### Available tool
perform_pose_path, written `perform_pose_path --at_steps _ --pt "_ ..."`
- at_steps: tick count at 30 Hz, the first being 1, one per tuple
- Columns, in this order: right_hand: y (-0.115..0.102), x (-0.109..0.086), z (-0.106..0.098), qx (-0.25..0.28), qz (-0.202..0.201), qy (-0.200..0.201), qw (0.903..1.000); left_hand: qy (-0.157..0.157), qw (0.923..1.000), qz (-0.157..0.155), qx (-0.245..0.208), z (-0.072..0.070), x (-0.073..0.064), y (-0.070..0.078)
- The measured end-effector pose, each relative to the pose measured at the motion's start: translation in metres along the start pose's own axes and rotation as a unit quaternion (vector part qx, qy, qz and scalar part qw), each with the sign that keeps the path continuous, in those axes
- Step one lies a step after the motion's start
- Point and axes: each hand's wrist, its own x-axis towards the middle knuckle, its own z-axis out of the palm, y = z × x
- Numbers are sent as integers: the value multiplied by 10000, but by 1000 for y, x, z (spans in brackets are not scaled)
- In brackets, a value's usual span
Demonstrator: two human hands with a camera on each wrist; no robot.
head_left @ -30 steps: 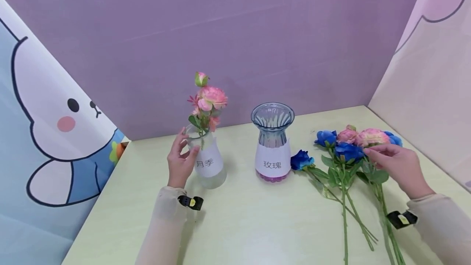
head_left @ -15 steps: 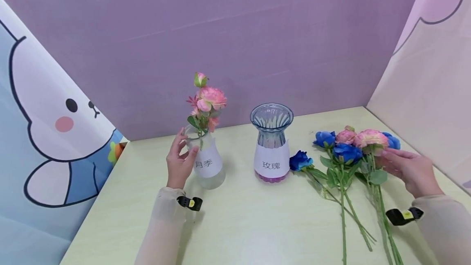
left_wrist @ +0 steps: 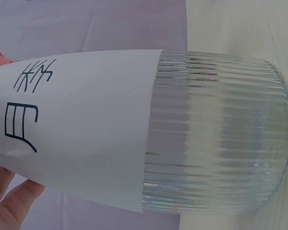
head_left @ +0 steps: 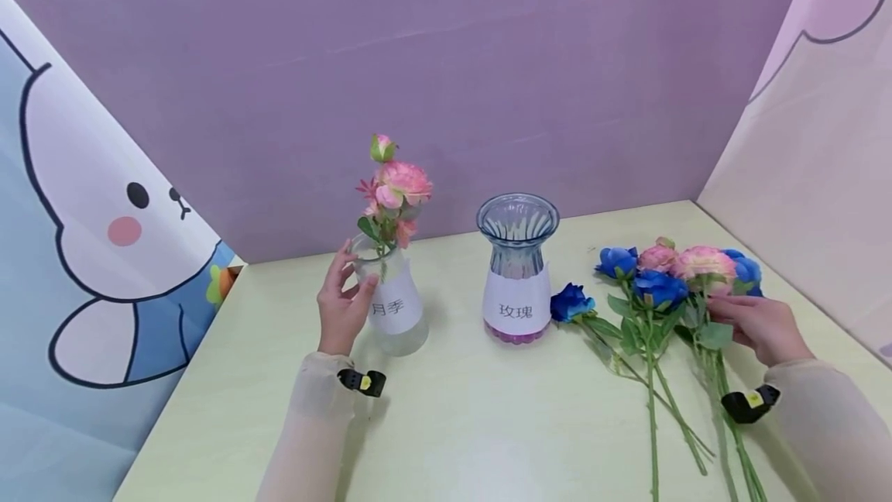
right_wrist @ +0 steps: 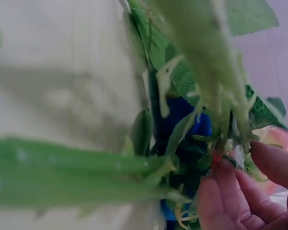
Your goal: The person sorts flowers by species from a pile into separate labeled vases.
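Since the frame half a second earlier, the right hand [head_left: 763, 325] has moved leftward from the side of the loose pink flower [head_left: 705, 263] to its stem, just under the bloom; the left hand [head_left: 341, 320] has stayed put. That flower lies at the right of the frame, its stem pinched between the right thumb and fingertips. Around it are blue flowers [head_left: 658, 287] and another pink bloom [head_left: 657, 258], on the table [head_left: 481, 424]. Left of them, at centre, stands the blue vase [head_left: 516, 254], with no stem in it. Left of centre, the left thumb and fingers are spread around the neck of the clear vase [head_left: 404, 341].

One pink spray [head_left: 404, 183] stands in the clear vase, so that part looks done; the flowers on the table seem left to place.

The right wrist view shows the fingertips meeting at the stem, which the head view partly hides. The left wrist view shows the clear vase's ribbed glass, hardly visible from the head.
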Motion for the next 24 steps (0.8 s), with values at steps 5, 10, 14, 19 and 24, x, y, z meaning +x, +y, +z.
perform_pose_path --at_steps 5,10,14,19,24 --pt "-2 3 2 -650 -101 24 9978 61 10000 68 -12 1 0 1" --pt "-3 3 5 -846 89 -92 9963 45 9999 107 20 1 1 1" --pt "-2 1 5 -747 127 -206 9969 28 9999 128 59 0 1 0" --pt "-5 -2 1 -856 44 -342 9957 38 10000 90 12 -1 1 1" --pt "-10 -4 -4 -982 160 -575 9934 -4 10000 88 41 -1 1 2"
